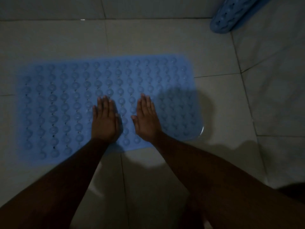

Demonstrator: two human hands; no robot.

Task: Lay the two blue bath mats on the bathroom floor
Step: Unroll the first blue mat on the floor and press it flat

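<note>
A blue bath mat (pixel 66 103) with rows of round bumps and small holes lies flat on the grey tiled floor, its long side running left to right. My left hand (pixel 105 121) rests palm down on the mat near its middle, fingers together and stretched out. My right hand (pixel 146 119) lies flat on the mat just to the right of it, a small gap between the two. Neither hand grips anything. A second blue mat (pixel 231 15), rolled or curled up, leans at the top right corner by the wall.
Large grey floor tiles (pixel 148 38) with dark grout lines surround the mat. A wall or raised tiled edge (pixel 277 71) runs along the right side. The room is dim, and my shadow falls over the mat's right end.
</note>
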